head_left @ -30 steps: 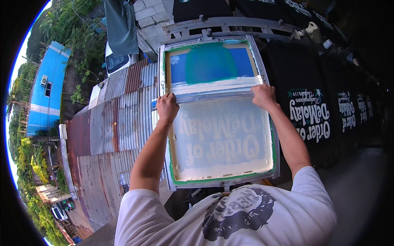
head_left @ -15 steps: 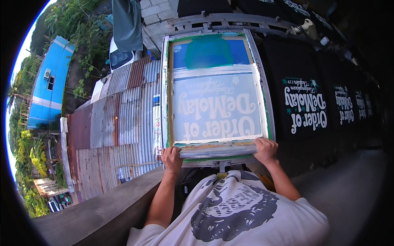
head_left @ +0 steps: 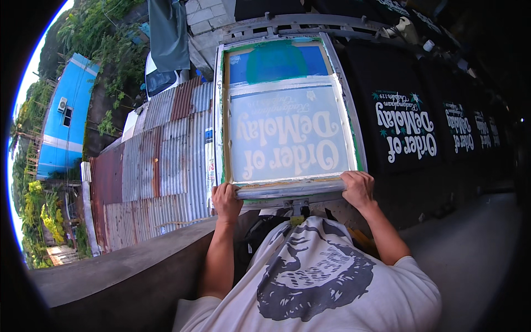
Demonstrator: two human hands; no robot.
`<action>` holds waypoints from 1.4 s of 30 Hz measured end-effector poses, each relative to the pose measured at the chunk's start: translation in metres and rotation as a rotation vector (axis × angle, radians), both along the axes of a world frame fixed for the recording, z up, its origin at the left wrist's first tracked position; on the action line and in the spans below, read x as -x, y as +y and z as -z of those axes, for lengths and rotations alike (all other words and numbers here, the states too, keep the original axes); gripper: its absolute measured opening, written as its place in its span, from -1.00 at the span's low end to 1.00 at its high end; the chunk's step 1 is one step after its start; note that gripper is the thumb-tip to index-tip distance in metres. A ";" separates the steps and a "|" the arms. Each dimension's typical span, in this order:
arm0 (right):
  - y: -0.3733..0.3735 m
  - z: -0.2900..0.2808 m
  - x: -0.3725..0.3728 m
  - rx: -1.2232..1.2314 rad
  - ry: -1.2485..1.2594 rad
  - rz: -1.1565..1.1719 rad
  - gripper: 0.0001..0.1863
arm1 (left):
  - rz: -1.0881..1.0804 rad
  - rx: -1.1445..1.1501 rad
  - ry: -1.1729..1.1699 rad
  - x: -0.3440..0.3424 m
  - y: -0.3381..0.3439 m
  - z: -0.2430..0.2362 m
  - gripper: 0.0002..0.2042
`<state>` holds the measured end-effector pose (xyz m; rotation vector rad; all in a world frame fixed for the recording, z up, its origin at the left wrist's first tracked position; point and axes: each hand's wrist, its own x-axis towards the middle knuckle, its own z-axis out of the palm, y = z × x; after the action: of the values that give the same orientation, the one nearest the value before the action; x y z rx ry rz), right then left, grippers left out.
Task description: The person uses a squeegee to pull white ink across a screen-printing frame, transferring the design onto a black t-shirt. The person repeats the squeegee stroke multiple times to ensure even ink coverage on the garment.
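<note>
A screen-printing frame [head_left: 293, 189] lies in front of my body, its wooden-metal rim smeared with green and tan residue. Pale reversed lettering shows on its bluish mesh [head_left: 287, 133], and a blue band with a green patch [head_left: 276, 63] crosses the far end. At the near left corner, my left hand [head_left: 225, 202] has its fingers closed over the rim. My right hand [head_left: 359, 189] grips the near right corner the same way. What lies beneath the mesh is mostly hidden.
Black printed shirts [head_left: 405, 124] lie in a row to the right. A metal rail [head_left: 310, 22] runs behind the frame. On the left are a concrete ledge [head_left: 133, 260] and, beyond it, a corrugated metal roof [head_left: 160, 149]. A grey-green cloth [head_left: 167, 39] hangs at the far left.
The view has shifted slightly. The frame's near edge and both hands now appear a little farther from my body, with the grip on both corners kept.
</note>
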<state>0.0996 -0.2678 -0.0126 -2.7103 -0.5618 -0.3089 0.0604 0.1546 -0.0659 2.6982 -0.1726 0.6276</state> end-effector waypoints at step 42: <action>-0.075 0.113 -0.020 -0.677 0.323 0.721 -0.52 | -0.755 0.787 0.406 -0.037 0.042 0.044 -0.56</action>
<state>0.1196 -0.3427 -0.1258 -2.1169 0.5429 -0.1782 0.0975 0.1961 -0.1096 1.9756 1.0117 0.2244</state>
